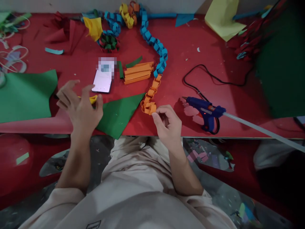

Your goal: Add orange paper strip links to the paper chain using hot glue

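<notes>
Between thumb and forefinger, my right hand [168, 125] pinches the near end of a paper chain [156, 83]. Its links are orange at this end and blue farther back. My left hand [82, 105] is raised with fingers spread, near the lower edge of a lit phone [103, 78]. Behind its fingers shows a small yellow object [93, 99], mostly hidden, of a kind I cannot make out. A green paper sheet [120, 114] lies between my hands. Beyond it is a stack of orange paper strips [138, 73].
A blue glue gun [206, 111] with a long white glue stick rests on the right, its black cord [214, 76] looping behind. Green paper [26, 95] lies at left. Paper scraps, a yellow sheet [222, 17] and more chain [127, 16] line the back of the red table [176, 86].
</notes>
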Demonstrator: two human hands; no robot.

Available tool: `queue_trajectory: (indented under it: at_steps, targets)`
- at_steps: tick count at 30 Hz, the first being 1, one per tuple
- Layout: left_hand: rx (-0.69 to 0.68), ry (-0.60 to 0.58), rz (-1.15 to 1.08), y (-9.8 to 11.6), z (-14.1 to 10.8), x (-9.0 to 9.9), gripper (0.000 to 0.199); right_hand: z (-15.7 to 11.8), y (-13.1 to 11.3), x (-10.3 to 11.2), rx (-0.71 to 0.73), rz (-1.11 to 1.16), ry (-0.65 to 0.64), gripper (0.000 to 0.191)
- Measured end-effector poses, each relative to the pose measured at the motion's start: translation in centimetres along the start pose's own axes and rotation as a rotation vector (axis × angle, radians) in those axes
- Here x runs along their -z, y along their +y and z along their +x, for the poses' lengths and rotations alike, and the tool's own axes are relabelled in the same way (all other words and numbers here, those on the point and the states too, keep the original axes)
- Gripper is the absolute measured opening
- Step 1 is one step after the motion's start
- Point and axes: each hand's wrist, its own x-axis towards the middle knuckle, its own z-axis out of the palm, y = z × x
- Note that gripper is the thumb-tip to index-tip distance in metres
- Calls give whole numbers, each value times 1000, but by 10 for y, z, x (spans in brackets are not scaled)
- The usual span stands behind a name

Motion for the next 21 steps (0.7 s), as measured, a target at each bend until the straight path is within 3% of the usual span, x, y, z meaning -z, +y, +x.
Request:
queue_trajectory:
  at_steps: [3,12,16,17,20,21]
  targets:
    - [-64,-6,166,-11,-2,-4,44,1,2,0,-10,2,-11,9]
    - [-65,-33,229,2,-3,-2,39,1,3,2,-32,8,-15,11]
    - [-134,108,139,33,-8,2,20,2,-3,-1,-6,-8,-45,10]
    - [-198,68,3,47,-11,2,22,3,-6,-2,3,-21,-55,10]
    - [-238,-330,-328,90,-23,-4,14,5,-13,-4,25,-52,-76,10]
    - [-212,-364,-392,101,-26,-8,13,6,-15,-5,29,-55,-77,10]
